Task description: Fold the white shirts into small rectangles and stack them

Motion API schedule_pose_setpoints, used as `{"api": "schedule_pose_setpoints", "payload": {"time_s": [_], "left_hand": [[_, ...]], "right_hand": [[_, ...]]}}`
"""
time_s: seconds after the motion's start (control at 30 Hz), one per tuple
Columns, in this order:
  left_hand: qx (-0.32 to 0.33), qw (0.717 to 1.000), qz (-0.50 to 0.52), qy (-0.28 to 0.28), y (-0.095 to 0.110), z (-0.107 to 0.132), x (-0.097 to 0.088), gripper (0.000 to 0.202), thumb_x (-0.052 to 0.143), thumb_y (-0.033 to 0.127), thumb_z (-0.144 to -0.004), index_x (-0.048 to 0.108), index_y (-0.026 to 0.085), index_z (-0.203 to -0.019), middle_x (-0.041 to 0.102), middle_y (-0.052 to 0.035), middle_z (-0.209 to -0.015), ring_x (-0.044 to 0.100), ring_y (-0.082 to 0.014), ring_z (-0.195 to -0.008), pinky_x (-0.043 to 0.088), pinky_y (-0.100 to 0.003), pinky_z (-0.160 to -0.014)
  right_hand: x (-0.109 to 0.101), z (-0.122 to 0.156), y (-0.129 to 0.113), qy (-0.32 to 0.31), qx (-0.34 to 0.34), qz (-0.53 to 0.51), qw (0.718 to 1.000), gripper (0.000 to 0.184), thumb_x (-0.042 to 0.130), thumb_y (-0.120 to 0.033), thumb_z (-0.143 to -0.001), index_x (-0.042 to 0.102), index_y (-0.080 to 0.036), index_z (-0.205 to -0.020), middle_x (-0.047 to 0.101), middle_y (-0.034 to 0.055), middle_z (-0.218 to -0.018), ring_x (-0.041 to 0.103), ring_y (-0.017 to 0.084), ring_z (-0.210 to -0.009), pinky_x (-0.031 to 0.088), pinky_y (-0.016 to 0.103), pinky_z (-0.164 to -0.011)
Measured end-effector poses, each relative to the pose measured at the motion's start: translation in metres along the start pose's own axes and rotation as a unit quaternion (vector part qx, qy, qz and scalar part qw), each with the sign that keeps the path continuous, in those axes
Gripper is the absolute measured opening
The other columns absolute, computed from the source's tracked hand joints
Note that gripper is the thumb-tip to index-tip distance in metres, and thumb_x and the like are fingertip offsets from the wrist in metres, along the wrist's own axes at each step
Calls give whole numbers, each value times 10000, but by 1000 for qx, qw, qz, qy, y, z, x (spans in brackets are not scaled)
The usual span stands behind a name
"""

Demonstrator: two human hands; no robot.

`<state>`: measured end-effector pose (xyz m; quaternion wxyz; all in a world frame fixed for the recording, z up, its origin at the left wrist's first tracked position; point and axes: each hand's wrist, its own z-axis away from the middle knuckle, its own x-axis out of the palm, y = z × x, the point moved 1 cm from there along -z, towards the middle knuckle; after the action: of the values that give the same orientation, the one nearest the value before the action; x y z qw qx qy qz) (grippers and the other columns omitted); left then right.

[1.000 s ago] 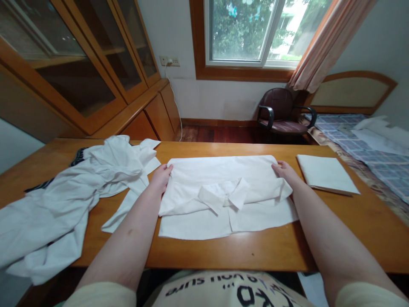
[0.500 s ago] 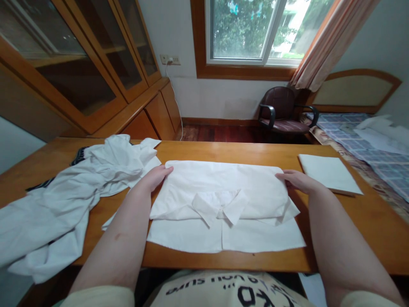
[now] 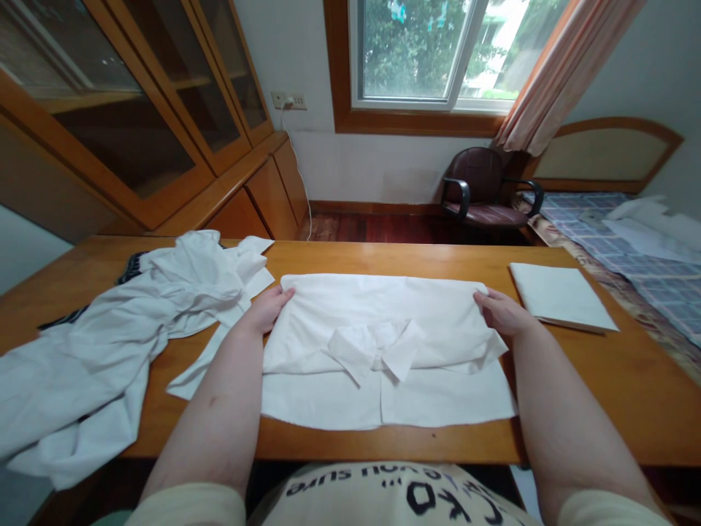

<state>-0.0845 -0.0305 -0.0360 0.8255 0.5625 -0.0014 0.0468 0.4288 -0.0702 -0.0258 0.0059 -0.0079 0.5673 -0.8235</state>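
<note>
A white collared shirt (image 3: 383, 303) lies folded over on the wooden table, its collar pointing toward me and its lower hem spread flat in front. My left hand (image 3: 272, 307) pinches the far left corner of the fold, thumb on top. At the far right corner, my right hand (image 3: 499, 310) grips the cloth the same way; its fingers are partly hidden beneath. Part of a white sleeve (image 3: 200, 365) pokes out on the table beyond my left forearm.
A heap of crumpled white clothes (image 3: 131, 321) covers the table's left side. A flat white folded item (image 3: 564, 296) lies at right on the wooden table (image 3: 350, 256). Behind stand a glass-door cabinet (image 3: 191, 157), an armchair (image 3: 482, 186) and a bed (image 3: 640, 248).
Both hands keep hold of the shirt's far corners. My right forearm has come slightly inward, and more of the sleeve shows at left. The view has shifted a little.
</note>
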Motion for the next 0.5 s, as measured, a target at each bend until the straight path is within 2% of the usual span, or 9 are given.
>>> {"api": "schedule_pose_setpoints", "payload": {"time_s": [0.1,0.2,0.27,0.33,0.43,0.5], "left_hand": [[40,997,-24,54,-4,-9,2,350,666,408,-762,617,190,-1031,720,-81,-956,680,-239,-888,533,-376,-816],[69,987,-80,125,-8,-19,1,306,617,424,-796,631,194,-998,712,-81,-997,654,-246,-992,499,-362,-890],[79,982,-82,152,-9,-22,0,274,588,415,-814,639,195,-970,709,-81,-1018,634,-236,-1042,477,-341,-928],[54,990,-43,120,-8,-20,-1,279,576,423,-811,641,182,-935,713,-90,-983,651,-234,-997,491,-347,-908],[-10,1000,8,15,-6,-12,-1,302,653,414,-733,635,160,-895,715,-96,-871,683,-241,-826,535,-378,-807],[-14,1000,5,2,-6,-9,-1,327,714,382,-671,626,164,-898,710,-77,-821,682,-233,-755,542,-374,-757]], "right_hand": [[2,-10,5,50,-21,0,999,279,626,-449,-758,604,-246,-947,721,52,-798,687,245,-730,552,348,-597],[3,-19,8,98,-38,25,994,251,620,-452,-769,604,-237,-899,698,19,-729,654,210,-642,527,311,-560],[4,-21,8,127,-50,49,989,256,633,-462,-757,608,-220,-837,668,2,-667,618,184,-591,499,281,-533],[4,-19,5,149,-55,83,984,291,654,-484,-733,612,-198,-761,633,-3,-615,578,164,-555,459,258,-499],[4,-14,-2,175,-81,112,975,326,693,-500,-677,612,-184,-693,589,-11,-570,528,147,-525,406,248,-469],[6,-12,-6,185,-113,92,972,317,705,-490,-651,613,-190,-692,580,-15,-572,519,146,-528,404,252,-478]]}}
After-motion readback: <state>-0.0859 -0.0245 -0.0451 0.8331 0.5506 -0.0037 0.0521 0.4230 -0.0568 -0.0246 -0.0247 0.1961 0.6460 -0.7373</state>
